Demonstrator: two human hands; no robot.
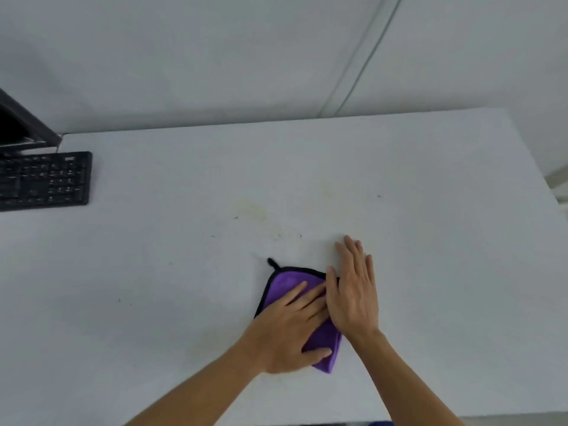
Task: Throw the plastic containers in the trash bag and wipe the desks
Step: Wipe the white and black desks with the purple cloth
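One big white desk (430, 210) fills pretty much the whole view, and the person has both hands down on it near the middle. Way off to the left of the left hand, up toward the far edge, there's a dark monitor (21, 124) with a black keyboard (46, 179) in front of it. Both are well apart from the hands, so they shouldn't get in the way of any wiping.

The left hand (289, 327) lies flat on a purple cloth (285, 279), fingers straight and a bit spread, thumb stretched across the near corner. It isn't gripping anything, just pressing the cloth onto the surface, which makes sense if the idea is full contact for scrubbing. The right hand (353, 290) is flat and open too, fingers together and pointing away from the person, sitting right beside the left one and touching its fingertips. Its thumb side overlaps the cloth's right edge, while the rest of the palm looks to be over bare desk. Best guess is it's steadying the cloth or adding some push.

The cloth looks folded and has black trim round the edge.

Just past both sets of fingertips there's a faint yellowish stain (255, 209), so that's probably where the wiping needs to head. A little black hanging loop (272, 262) pokes out of the cloth beyond the left fingertips, and a few tiny dark specks (236, 217) sit near the stain. No plastic containers or trash bag are in sight, so that half can't be judged from here.
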